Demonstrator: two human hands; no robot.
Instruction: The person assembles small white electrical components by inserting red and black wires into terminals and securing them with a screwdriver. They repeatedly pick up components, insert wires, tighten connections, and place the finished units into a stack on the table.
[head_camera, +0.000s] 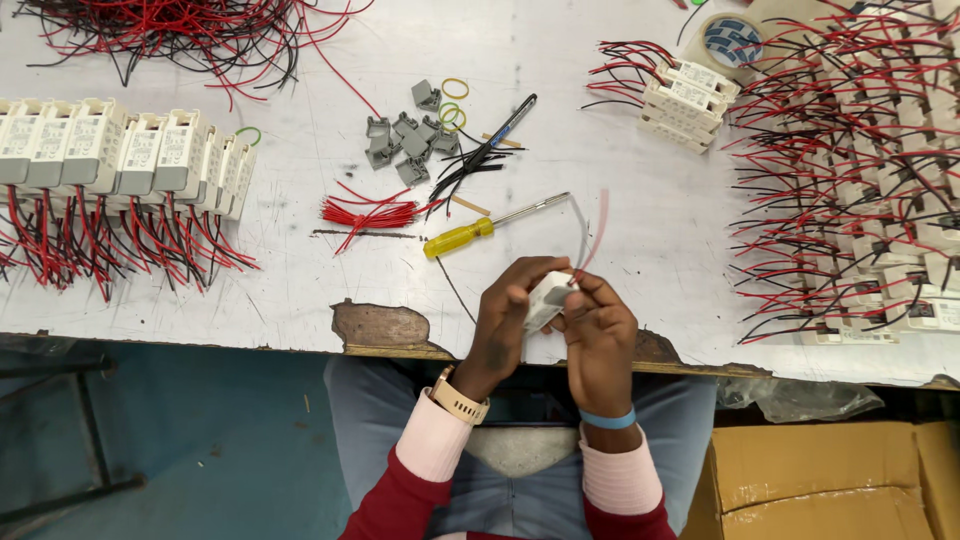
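Both the left hand (503, 320) and right hand (600, 335) grip one small white module (547, 298) above the table (300, 290) edge.

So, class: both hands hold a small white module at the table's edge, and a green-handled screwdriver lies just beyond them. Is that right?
Not quite. The head view shows the screwdriver has a yellow handle, not green. The rest stands: the left hand and right hand hold the small white module at the table edge.

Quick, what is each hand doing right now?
Left hand: closed around the small white box, which has a red and a grey wire.
Right hand: closed on the same box, fingers pinching its top.
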